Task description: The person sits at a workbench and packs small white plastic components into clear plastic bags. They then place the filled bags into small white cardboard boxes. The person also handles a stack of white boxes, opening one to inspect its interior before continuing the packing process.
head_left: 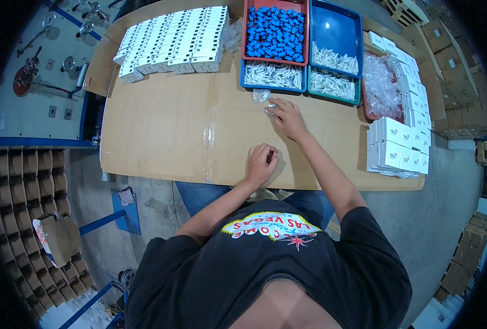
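My right hand [288, 118] reaches forward over the cardboard-covered table, its fingers pinched on a small clear plastic piece [271, 108], perhaps a bag. Just beyond the fingertips lies another bit of clear plastic [261, 95], against the front of a blue tray [273, 89] of small white parts. Nearer to my body, my left hand [261, 165] rests at the table with its fingers curled in. Whatever those fingers may hold is hidden.
Small blue parts [275, 34] fill a red tray at the back. Blue and green trays [334, 98] of white pieces stand beside it. White boxes [177, 41] form rows at back left; more white boxes [400, 145] are stacked right, beside a tray of clear plastic bags [382, 82].
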`<state>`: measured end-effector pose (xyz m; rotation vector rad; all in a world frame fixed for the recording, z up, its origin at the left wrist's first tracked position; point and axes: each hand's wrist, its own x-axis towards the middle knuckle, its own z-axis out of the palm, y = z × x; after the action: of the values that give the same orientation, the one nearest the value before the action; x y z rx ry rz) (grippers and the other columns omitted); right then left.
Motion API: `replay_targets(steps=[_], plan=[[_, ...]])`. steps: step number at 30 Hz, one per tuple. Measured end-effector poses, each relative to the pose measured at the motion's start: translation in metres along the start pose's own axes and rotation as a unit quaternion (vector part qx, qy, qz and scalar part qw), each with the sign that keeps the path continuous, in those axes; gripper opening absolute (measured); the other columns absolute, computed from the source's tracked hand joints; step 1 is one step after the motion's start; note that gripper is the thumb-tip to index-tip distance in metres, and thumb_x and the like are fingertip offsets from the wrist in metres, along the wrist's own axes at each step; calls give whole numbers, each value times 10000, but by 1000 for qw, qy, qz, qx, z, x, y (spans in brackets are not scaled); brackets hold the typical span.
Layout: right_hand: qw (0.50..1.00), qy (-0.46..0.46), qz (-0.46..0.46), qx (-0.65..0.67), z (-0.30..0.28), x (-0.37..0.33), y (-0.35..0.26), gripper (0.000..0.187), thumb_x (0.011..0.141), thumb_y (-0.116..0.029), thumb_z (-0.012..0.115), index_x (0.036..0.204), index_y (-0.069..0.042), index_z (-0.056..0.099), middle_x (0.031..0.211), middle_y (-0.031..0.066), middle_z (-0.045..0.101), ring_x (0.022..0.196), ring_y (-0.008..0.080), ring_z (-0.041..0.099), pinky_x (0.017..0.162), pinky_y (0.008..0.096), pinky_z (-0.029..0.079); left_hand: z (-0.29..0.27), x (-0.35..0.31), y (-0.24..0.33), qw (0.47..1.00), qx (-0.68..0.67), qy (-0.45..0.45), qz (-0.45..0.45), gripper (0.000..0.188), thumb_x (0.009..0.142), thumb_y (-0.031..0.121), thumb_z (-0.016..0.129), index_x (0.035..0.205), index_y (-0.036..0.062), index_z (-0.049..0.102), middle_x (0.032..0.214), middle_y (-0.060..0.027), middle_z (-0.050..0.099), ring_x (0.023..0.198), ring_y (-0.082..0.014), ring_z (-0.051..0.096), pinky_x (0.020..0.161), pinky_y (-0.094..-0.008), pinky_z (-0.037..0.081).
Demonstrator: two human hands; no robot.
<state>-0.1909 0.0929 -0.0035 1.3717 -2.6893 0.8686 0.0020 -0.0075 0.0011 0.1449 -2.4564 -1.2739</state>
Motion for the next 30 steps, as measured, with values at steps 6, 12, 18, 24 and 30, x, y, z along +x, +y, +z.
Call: replay_targets(steps=[6, 12, 18, 24, 30], plan=[[990, 98, 46, 93, 13, -4, 13, 303, 940, -134, 674, 1230, -177, 748, 1291, 54, 693, 1201, 271, 618, 1010, 403, 481, 6, 2, 2, 1000, -11, -8, 1, 54, 884, 113, 674, 917, 78, 649, 867, -56, 643, 811, -227, 627, 828, -374, 414], [831, 164, 275, 455, -4, -32, -9, 287, 1042, -170, 613, 1258, -11, 713, 1234, 83, 732, 1104, 151, 675, 943, 303, 526, 4, 1, 1, 1000, -10, -11, 1, 47, 883, 99, 668, 926, 82, 658, 859, -55, 634, 817, -221, 618, 827, -372, 414], [735, 239, 355, 525, -45, -80, -2, 283, 1030, -151, 629, 1221, 38, 719, 1166, 105, 753, 1058, 155, 702, 917, 292, 546, 6, 2, 2, 1000, 6, -18, 8, 50, 878, 94, 671, 925, 85, 659, 862, -52, 635, 826, -219, 619, 835, -376, 409], [670, 286, 387, 566, -74, -100, 23, 201, 976, -124, 705, 1106, 27, 725, 1068, 120, 770, 977, 166, 727, 855, 290, 562, 8, 2, 1, 999, 18, -27, 2, 57, 875, 128, 682, 922, 104, 660, 875, -29, 647, 848, -210, 623, 837, -385, 402], [618, 330, 371, 609, -86, -82, 44, 219, 950, -157, 752, 1038, -19, 605, 1031, 118, 699, 909, 219, 718, 769, 337, 601, 8, 1, 2, 999, 16, -27, -2, 58, 876, 98, 677, 931, 95, 659, 873, -40, 645, 838, -211, 629, 845, -381, 405]])
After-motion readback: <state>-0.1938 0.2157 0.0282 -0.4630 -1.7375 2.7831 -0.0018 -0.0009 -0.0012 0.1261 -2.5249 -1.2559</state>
